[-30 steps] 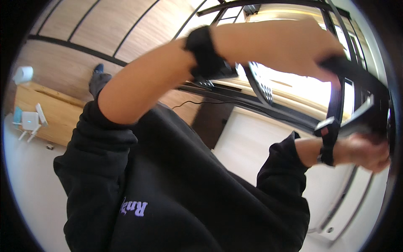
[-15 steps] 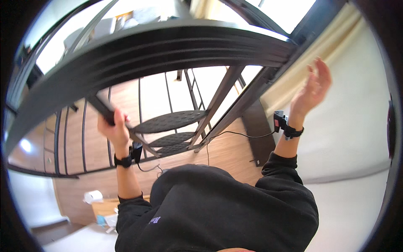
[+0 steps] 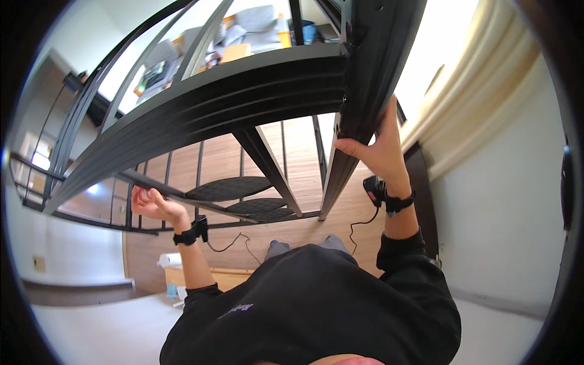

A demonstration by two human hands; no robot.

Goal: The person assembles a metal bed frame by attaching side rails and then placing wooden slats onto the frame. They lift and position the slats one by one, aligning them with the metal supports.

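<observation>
A black metal bunk-bed frame fills the upper half of the view, with a broad ribbed side rail (image 3: 243, 91) crossing to a thick upright post (image 3: 380, 48) on the right. My right hand (image 3: 386, 152) holds this post, thumb on its near face and fingers around the far side, partly hidden. Below the side rail, a ladder with dark oval treads (image 3: 228, 188) leads down to the floor. Beside the ladder's left rail (image 3: 176, 193), my left hand (image 3: 157, 205) is half curled with its fingers slightly apart and nothing visible in it.
Cream curtains (image 3: 474, 91) and a pale wall stand to the right. Thin cables (image 3: 353, 231) from both wrist straps hang toward the wooden floor (image 3: 298, 149). A grey sofa (image 3: 255, 27) is beyond the frame; a white roll (image 3: 170, 260) lies at lower left.
My right hand, raised open in the air before, has come onto the upright post. My left hand has loosened from the ladder rail. The view has shifted across the frame.
</observation>
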